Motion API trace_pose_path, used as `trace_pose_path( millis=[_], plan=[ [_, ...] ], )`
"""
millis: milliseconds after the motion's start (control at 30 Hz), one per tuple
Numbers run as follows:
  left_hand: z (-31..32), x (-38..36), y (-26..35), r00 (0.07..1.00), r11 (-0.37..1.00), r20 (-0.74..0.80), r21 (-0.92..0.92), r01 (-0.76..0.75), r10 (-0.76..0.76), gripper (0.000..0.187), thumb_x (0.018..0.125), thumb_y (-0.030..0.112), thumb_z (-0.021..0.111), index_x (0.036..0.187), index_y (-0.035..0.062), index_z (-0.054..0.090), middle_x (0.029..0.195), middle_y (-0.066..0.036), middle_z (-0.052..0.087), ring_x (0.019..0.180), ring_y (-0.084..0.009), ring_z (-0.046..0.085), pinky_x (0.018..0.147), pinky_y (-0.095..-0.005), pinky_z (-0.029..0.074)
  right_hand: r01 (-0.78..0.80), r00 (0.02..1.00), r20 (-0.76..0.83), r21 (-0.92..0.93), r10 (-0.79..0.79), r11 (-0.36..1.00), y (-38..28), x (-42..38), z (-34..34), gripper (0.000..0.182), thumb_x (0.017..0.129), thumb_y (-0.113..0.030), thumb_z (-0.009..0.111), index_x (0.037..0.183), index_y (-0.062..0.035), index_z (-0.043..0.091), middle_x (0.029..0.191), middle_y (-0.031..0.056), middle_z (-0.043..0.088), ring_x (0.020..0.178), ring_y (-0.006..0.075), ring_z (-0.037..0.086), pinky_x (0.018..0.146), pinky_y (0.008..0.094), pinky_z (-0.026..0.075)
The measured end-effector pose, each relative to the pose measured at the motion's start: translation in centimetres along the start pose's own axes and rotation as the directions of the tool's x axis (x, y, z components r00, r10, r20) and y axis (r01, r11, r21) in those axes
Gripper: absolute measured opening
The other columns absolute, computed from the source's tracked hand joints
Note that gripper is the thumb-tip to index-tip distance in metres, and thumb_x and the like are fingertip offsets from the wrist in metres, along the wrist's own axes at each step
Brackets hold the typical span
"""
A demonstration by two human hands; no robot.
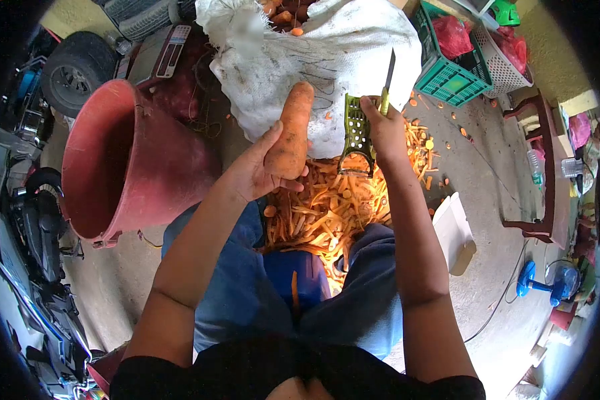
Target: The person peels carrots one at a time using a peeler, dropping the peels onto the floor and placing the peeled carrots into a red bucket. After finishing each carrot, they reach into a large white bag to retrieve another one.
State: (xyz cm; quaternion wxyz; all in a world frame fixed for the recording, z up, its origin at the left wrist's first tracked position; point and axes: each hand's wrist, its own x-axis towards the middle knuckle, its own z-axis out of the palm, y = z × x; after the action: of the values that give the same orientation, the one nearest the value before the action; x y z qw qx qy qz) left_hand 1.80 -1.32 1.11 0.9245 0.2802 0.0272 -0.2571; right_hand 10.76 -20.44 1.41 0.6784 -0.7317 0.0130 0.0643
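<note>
A thick, unpeeled orange carrot (293, 133) with dirt marks rests in my left hand (260, 160), fingers curled under its lower end. My right hand (385, 133) grips a green grater-style peeler (355, 130) with a holed flat body and an open loop at its lower end. The same hand also holds a knife (389, 73), its blade pointing up and away from me. Carrot and peeler are apart. Beneath both hands lies a heap of carrot peelings (323, 217) on the floor between my legs.
A white sack (327, 53) with carrots at its mouth stands ahead. On the left are a large red bucket (173, 153), a scale (160, 53) and a tyre (80, 73). Green crate (450, 87), white box (453, 233) and wooden frame (547, 167) are on the right.
</note>
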Motion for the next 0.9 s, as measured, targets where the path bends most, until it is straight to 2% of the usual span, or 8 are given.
trace_pose_path(
  millis=[67, 300, 367, 467, 633, 733, 800, 900],
  plan=[
    [-0.2, -0.6, 0.1, 0.987, 0.948, -0.154, 0.319, 0.008, 0.044, 0.047, 0.081, 0.038, 0.041, 0.106, -0.0013, 0.039, 0.103, -0.018, 0.046, 0.076, -0.0246, 0.056, 0.06, -0.0364, 0.05, -0.044, 0.999, 0.013, 0.026, 0.044, 0.999, -0.4, -0.6, 0.4, 0.024, 0.078, -0.019, 0.052, 0.088, 0.0032, 0.054, 0.073, 0.0027, 0.054, 0.065, 0.0087, 0.047, 0.061, 0.0215, 0.037],
    [-1.7, -1.5, -1.0, 0.962, 0.925, -0.25, 0.381, -0.008, 0.111, 0.045, 0.079, 0.036, 0.045, 0.109, 0.0018, 0.04, 0.095, -0.017, 0.052, 0.086, -0.0268, 0.054, 0.067, -0.0391, 0.047, 0.082, 0.996, -0.038, 0.001, -0.081, 0.997, -0.5, -1.5, 1.8, 0.026, 0.077, -0.022, 0.053, 0.084, 0.0037, 0.055, 0.066, 0.0045, 0.053, 0.058, 0.0098, 0.045, 0.055, 0.0232, 0.037],
    [-1.8, -1.9, -1.6, 0.987, 0.985, -0.085, 0.112, -0.129, 0.139, 0.043, 0.079, 0.035, 0.045, 0.106, 0.0018, 0.043, 0.091, -0.015, 0.053, 0.085, -0.0256, 0.054, 0.067, -0.041, 0.046, -0.058, 0.996, -0.051, 0.167, 0.067, 0.984, -0.9, -1.5, 2.3, 0.029, 0.079, -0.02, 0.052, 0.094, 0.0039, 0.051, 0.082, 0.006, 0.054, 0.072, 0.0128, 0.049, 0.065, 0.0252, 0.04],
    [-1.6, -1.7, -1.8, 0.982, 0.984, -0.187, -0.176, -0.012, -0.021, 0.044, 0.079, 0.037, 0.043, 0.105, 0.0016, 0.043, 0.087, -0.012, 0.054, 0.079, -0.025, 0.054, 0.066, -0.0397, 0.046, -0.06, 0.991, -0.079, 0.478, 0.111, 0.876, 0.3, -1.0, 3.5, 0.029, 0.079, -0.022, 0.052, 0.095, 0.0019, 0.05, 0.079, 0.006, 0.053, 0.072, 0.0143, 0.05, 0.062, 0.0271, 0.042],
    [-1.0, -1.9, -2.3, 0.975, 0.988, -0.221, -0.149, -0.05, 0.017, 0.042, 0.08, 0.039, 0.04, 0.106, 0.0056, 0.044, 0.086, -0.009, 0.054, 0.075, -0.024, 0.054, 0.064, -0.0384, 0.047, -0.091, 0.982, -0.121, 0.378, 0.147, 0.921, -1.0, -2.8, 5.5, 0.028, 0.08, -0.024, 0.051, 0.087, 0.0036, 0.051, 0.067, 0.0041, 0.051, 0.053, 0.0118, 0.046, 0.05, 0.0241, 0.039],
    [-0.3, -1.2, -2.7, 0.956, 0.989, -0.291, -0.122, -0.079, 0.04, 0.039, 0.083, 0.037, 0.032, 0.105, 0.0069, 0.043, 0.088, -0.008, 0.052, 0.079, -0.024, 0.053, 0.066, -0.0384, 0.046, -0.037, 0.995, -0.085, 0.229, 0.058, 0.973, -1.7, -4.3, 6.4, 0.03, 0.08, -0.026, 0.051, 0.082, 0.0038, 0.053, 0.061, 0.0013, 0.048, 0.051, 0.0092, 0.043, 0.049, 0.0226, 0.037],
    [-0.2, -0.7, -3.1, 0.945, 0.993, -0.323, -0.087, -0.078, 0.046, 0.038, 0.086, 0.035, 0.026, 0.105, 0.0063, 0.042, 0.091, -0.008, 0.051, 0.083, -0.0244, 0.052, 0.069, -0.0386, 0.046, 0.182, 0.977, -0.146, 0.191, -0.155, 0.965, -1.1, -5.0, 7.6, 0.027, 0.081, -0.024, 0.05, 0.079, 0.0034, 0.052, 0.061, 0.0, 0.048, 0.052, 0.0064, 0.041, 0.048, 0.0222, 0.035],
    [-1.0, -0.4, -3.8, 0.956, 0.961, -0.293, -0.255, -0.11, 0.031, 0.036, 0.085, 0.034, 0.028, 0.108, 0.0108, 0.043, 0.097, -0.008, 0.052, 0.087, -0.0218, 0.053, 0.067, -0.0396, 0.047, 0.248, 0.966, -0.101, 0.126, -0.237, 0.96, -0.5, -5.3, 8.2, 0.024, 0.081, -0.02, 0.051, 0.077, 0.0029, 0.052, 0.061, -0.0001, 0.048, 0.053, 0.0061, 0.04, 0.048, 0.0224, 0.035]
  ],
)
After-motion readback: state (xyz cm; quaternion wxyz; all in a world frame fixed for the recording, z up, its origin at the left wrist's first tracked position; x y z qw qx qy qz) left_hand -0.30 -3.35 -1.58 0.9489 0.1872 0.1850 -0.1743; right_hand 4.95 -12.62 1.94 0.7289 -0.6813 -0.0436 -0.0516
